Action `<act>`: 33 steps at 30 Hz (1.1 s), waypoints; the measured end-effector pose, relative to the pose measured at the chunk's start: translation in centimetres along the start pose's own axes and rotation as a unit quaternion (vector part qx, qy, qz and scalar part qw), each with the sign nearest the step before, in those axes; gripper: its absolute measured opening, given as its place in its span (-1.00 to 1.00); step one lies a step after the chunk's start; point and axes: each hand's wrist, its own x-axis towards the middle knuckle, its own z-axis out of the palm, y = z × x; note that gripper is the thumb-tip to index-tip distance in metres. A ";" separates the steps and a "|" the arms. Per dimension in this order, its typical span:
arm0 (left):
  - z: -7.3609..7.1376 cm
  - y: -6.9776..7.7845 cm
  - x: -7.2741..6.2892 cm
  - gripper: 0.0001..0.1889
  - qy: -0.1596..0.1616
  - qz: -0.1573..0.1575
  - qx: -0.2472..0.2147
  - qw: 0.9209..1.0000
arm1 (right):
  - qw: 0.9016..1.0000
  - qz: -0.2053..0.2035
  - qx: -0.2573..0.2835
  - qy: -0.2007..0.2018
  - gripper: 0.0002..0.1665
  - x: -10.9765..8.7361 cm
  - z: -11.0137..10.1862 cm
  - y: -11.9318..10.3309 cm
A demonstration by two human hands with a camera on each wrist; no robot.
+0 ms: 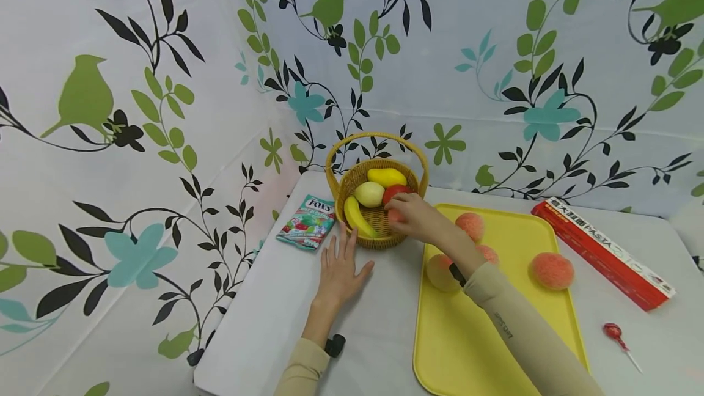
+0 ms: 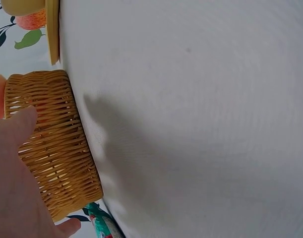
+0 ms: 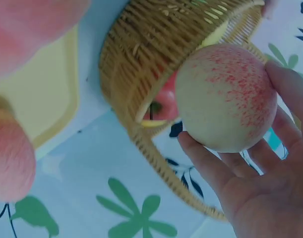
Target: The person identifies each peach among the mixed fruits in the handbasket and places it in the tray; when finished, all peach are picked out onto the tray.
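Note:
My right hand (image 1: pixel 415 216) grips a pale peach with red speckles (image 3: pixel 225 96) at the right rim of the wicker basket (image 1: pixel 407 170). In the head view that hand hides part of the peach. Inside the basket lie a banana (image 1: pixel 356 217), a yellow mango-like fruit (image 1: pixel 387 176), a pale green round fruit (image 1: pixel 369 194) and a red apple-like fruit (image 1: pixel 395 192). My left hand (image 1: pixel 340 271) is spread at the basket's near left side, fingers straight; whether its fingertips touch the wicker, I cannot tell.
Several peaches (image 1: pixel 552 271) lie on the yellow tray (image 1: pixel 456 347) right of the basket. A FOX'S candy bag (image 1: pixel 309 222) lies left of it. Farther right are a long red pasta box (image 1: pixel 602 252) and a red lollipop (image 1: pixel 612 330). Patterned cloth hangs behind the table.

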 end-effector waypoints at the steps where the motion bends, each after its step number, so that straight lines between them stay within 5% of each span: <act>1: 0.0 0.1 0.0 -0.06 -0.002 -0.001 -0.001 1.000 | 1.000 0.001 0.002 0.003 -0.65 -0.5 -0.3 0.1; 19: 0.1 0.0 0.0 -0.06 0.000 -0.004 -0.005 1.000 | 0.992 0.125 0.021 0.023 -0.50 -14.5 -5.2 4.1; 25: -0.3 0.1 0.2 -0.05 -0.007 -0.009 0.006 1.000 | 0.982 0.179 0.061 0.025 -0.47 -19.2 -5.2 5.7; 33: -0.1 0.6 0.1 -0.04 -0.021 -0.016 0.000 1.000 | 0.981 0.188 0.047 0.017 -0.51 -23.3 -2.4 6.5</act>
